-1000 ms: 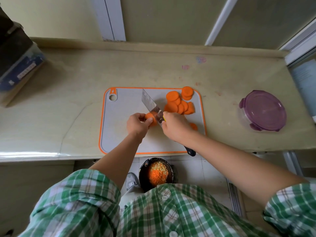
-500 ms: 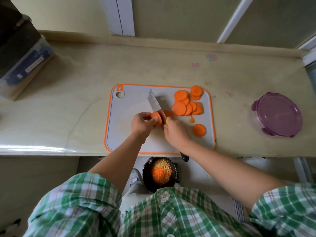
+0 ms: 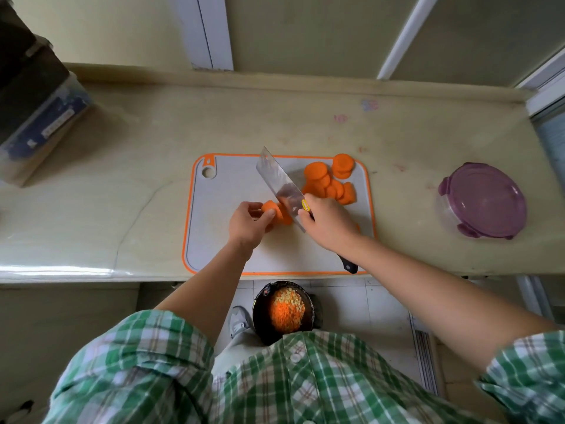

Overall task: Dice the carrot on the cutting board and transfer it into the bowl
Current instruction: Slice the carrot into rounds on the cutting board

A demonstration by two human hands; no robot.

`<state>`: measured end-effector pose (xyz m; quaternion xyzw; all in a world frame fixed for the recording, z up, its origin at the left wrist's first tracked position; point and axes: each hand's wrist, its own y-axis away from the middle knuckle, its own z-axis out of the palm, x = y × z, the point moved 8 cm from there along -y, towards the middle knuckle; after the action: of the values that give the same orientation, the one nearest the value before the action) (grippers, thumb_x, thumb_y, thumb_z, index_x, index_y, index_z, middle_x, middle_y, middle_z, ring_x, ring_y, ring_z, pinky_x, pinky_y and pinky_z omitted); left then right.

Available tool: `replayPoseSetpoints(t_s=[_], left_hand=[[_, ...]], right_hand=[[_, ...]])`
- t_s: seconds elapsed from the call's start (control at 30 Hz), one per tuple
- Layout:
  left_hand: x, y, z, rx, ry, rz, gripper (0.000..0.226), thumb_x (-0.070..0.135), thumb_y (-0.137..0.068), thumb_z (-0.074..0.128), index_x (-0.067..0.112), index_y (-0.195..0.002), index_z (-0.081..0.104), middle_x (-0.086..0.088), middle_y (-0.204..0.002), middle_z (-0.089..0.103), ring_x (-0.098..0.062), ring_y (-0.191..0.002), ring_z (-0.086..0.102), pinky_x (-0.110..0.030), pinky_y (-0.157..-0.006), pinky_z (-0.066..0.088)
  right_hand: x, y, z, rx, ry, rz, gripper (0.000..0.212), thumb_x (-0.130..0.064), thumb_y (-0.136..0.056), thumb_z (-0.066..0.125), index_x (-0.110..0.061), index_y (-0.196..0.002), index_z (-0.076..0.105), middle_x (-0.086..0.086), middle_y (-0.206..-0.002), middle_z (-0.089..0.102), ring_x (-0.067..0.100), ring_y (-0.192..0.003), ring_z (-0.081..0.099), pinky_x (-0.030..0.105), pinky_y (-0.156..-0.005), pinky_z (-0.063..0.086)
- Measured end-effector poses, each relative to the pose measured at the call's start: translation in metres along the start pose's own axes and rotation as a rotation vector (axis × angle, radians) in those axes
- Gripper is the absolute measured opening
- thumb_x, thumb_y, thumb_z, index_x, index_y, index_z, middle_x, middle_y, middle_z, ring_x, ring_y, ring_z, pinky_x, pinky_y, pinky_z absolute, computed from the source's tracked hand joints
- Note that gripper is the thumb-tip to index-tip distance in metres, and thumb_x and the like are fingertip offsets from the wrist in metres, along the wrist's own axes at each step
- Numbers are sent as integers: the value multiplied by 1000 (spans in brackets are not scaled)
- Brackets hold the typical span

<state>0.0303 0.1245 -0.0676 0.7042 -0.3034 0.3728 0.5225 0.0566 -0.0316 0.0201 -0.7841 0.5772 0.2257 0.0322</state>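
**Desk:** What does your head view show?

**Operator:** Looking straight down, I see a grey, orange-rimmed cutting board [image 3: 220, 240] on a pale stone countertop [image 3: 122, 179]. The left hand [image 3: 249, 223] pinches a carrot stub [image 3: 269, 208] between curled fingertips and thumb, near the middle of the board.

**Desk:** And the other hand?

**Operator:** The right hand [image 3: 328, 221] is wrapped round the handle of a broad knife [image 3: 278, 182], with the forefinger and thumb up by the blade's heel. The blade is tilted with its flat face towards my camera. Its edge meets the stub's cut end, just right of the left fingertips.

**Desk:** Where is the cut carrot?

**Operator:** A heap of carrot rounds [image 3: 330, 182] lies at the board's far right corner, behind the right hand. I can't tell how many there are, because they overlap.

**Desk:** And the bowl?

**Operator:** The dark bowl [image 3: 256, 313] sits below the counter's front edge, close to the person's green plaid shirt [image 3: 305, 377]. It holds diced orange and pale yellow pieces.

**Desk:** Anything else on the counter?

**Operator:** A clear container with a purple clip lid [image 3: 483, 200] stands well to the right of the board. A dark box [image 3: 39, 117] sits at the far left.
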Motion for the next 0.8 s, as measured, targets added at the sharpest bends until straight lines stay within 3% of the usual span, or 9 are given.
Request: replayPoseSetpoints(t_s=[0.2,0.43,0.67,0.8], left_hand=[[0,-2,2,38,-18,-1,33,14,-87,70,-2,-114,57,-6,-91,61,-26,-82,66,-44,-82,58],[-2,-5,2,49,-39,-4,33,14,-87,71,-1,-114,58,-13,-100,63,-31,-93,66,-44,-81,59],[-1,-4,4,74,-55,-3,27,13,-86,71,3,-109,59,-10,-98,63,-23,-77,66,-42,-79,59],[-1,-3,4,81,-66,6,26,11,-86,70,2,-107,59,-13,-101,63,-25,-81,66,-42,-79,59]], right_hand=[[-15,12,-12,-31,65,-55,12,-21,-96,45,-11,-90,47,21,-90,62,39,-81,58,32,-57,25],[-19,18,-14,-23,128,-55,18,-22,-97,43,-6,-97,51,19,-93,64,39,-86,59,33,-60,28],[-21,11,-5,-72,120,15,14,-20,-96,45,-9,-101,53,17,-101,64,39,-93,60,33,-64,31],[-27,5,-1,-85,129,38,19,-19,-97,44,-6,-108,54,16,-107,63,36,-97,60,29,-63,30]])
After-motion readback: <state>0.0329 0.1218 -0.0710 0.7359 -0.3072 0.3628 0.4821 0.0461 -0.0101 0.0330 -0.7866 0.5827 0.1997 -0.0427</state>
